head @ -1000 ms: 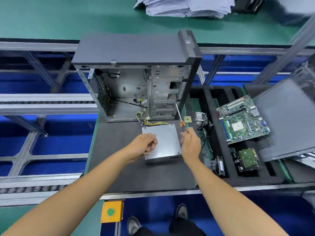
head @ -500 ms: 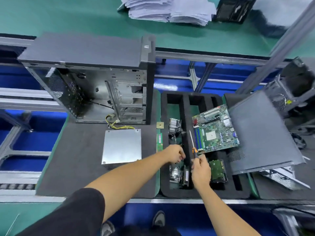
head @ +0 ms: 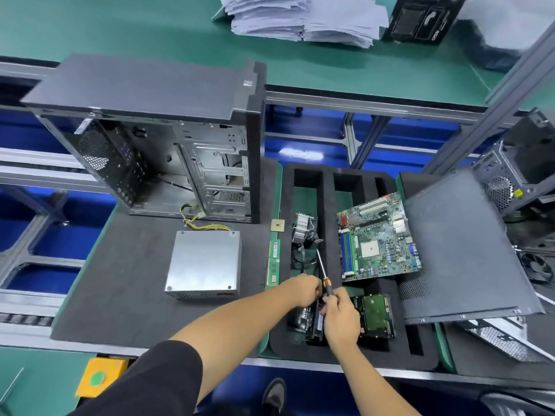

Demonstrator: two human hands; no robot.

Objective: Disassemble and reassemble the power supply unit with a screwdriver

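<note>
The silver power supply unit (head: 204,264) lies flat on the black mat, its yellow and black cables trailing toward the open computer case (head: 150,139) behind it. Neither hand touches it. My right hand (head: 341,321) grips the orange-and-black handle of the screwdriver (head: 323,274), whose shaft points away from me over the black foam tray (head: 327,187). My left hand (head: 303,291) hovers just left of the handle above the tray's left slot. Its fingers are curled, and anything inside them is hidden.
The foam tray holds a heatsink fan (head: 303,228), a motherboard (head: 378,238) and a hard drive (head: 375,316). A RAM stick (head: 274,262) and a CPU chip (head: 277,226) lie beside it. The case side panel (head: 462,247) leans at right. Papers (head: 303,16) are stacked on the far bench.
Both hands have left the power supply unit and moved right to the foam tray, the right one carrying the screwdriver. My view has swung right with them.
</note>
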